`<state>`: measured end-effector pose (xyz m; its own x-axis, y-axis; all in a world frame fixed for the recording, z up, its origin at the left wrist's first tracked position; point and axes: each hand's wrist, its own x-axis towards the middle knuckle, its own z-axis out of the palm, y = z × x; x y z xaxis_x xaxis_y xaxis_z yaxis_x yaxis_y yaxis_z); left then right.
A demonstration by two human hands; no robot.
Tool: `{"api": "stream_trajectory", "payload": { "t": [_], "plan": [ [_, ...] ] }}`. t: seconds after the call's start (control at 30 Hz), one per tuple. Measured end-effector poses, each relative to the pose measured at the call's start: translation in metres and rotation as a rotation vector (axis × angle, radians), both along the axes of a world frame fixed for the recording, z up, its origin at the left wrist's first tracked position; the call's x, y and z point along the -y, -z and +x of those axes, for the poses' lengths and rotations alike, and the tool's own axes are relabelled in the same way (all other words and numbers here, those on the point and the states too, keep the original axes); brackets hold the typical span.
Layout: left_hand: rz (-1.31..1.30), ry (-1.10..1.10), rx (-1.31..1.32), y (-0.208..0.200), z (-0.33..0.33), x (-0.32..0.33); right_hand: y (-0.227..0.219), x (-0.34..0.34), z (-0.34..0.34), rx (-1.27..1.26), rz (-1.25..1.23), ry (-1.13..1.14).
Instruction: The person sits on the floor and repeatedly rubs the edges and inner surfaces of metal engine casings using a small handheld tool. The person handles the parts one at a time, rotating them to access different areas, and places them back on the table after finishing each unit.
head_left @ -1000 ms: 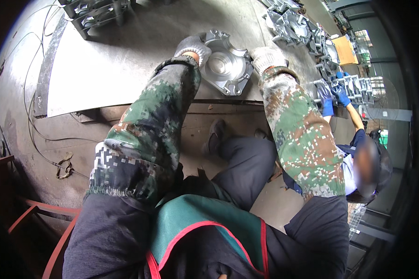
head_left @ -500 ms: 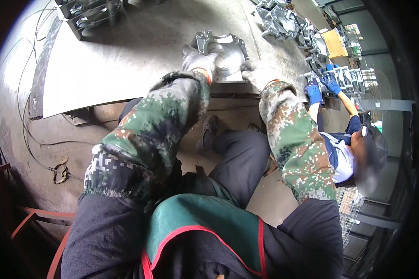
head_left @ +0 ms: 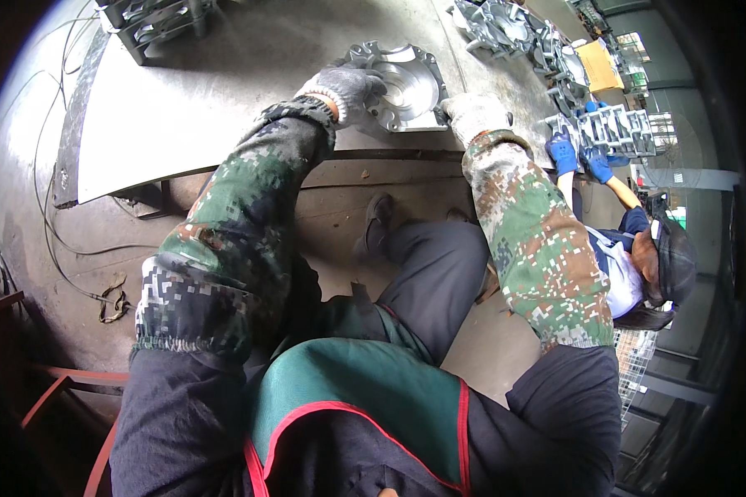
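Fingers [head_left: 373,85] of the left hand [head_left: 340,89] are gripping the left rim of a silver metal casting [head_left: 409,89], bending over its edge. Right hand [head_left: 475,116] is sitting right at the casting's opposite side, fingers pointing inward; can't tell whether they're gripping or just touching. Both hands are wearing knit work gloves, left one looking grayer, right one whiter.

Casting is lying between the hands on a metal-topped worktable [head_left: 182,108], near the front edge, its round recess facing up and lugs standing out around the rim. Camouflage sleeve covers [head_left: 236,199] are wrapping both forearms; a green apron [head_left: 348,373] with red trim is covering the person's front.

Surroundings: a stack of gray metal parts [head_left: 162,21] is standing at the table's far left. More silver castings [head_left: 506,33] are lying along the right side, a tan cardboard piece [head_left: 599,66] showing just beyond them. Further right, a co-worker [head_left: 626,277] in a dark cap is keeping blue-gloved hands [head_left: 562,153] at a row of upright metal parts [head_left: 617,130]. On the floor at left, dark cables [head_left: 41,199] are trailing near a crumpled strap [head_left: 113,300]; a red metal frame [head_left: 79,377] is standing lower left.
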<state>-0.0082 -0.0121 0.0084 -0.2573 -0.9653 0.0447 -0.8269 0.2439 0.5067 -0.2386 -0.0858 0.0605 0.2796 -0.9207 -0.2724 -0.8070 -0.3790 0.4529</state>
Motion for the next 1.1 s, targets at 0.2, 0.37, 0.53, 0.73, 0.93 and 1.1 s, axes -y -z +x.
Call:
{"api": "stream_trajectory", "payload": {
  "t": [0.2, 0.37, 0.53, 0.73, 0.93, 1.1],
  "plan": [
    [-0.342, -0.037, 0.102, 0.018, -0.007, 0.003, -0.010, -0.025, -0.039, 0.112, 0.016, -0.220],
    [-0.063, -0.136, 0.275, -0.010, -0.050, -0.011, 0.017, -0.022, -0.057, 0.470, -0.039, 0.134],
    [-0.166, -0.296, 0.185, -0.005, -0.087, -0.021, 0.038, -0.014, -0.062, 0.563, -0.076, 0.142],
    [-0.087, -0.425, 0.280, 0.030, -0.100, 0.001, 0.028, 0.000, -0.040, 0.797, -0.215, 0.218],
    [-0.012, -0.335, 0.334, 0.004, -0.043, 0.010, 0.102, -0.030, -0.073, 1.638, -0.150, 0.443],
    [-0.156, -0.471, 0.362, -0.004, 0.051, -0.037, 0.111, -0.050, -0.044, 1.942, -0.048, 0.545]
  ]
}}
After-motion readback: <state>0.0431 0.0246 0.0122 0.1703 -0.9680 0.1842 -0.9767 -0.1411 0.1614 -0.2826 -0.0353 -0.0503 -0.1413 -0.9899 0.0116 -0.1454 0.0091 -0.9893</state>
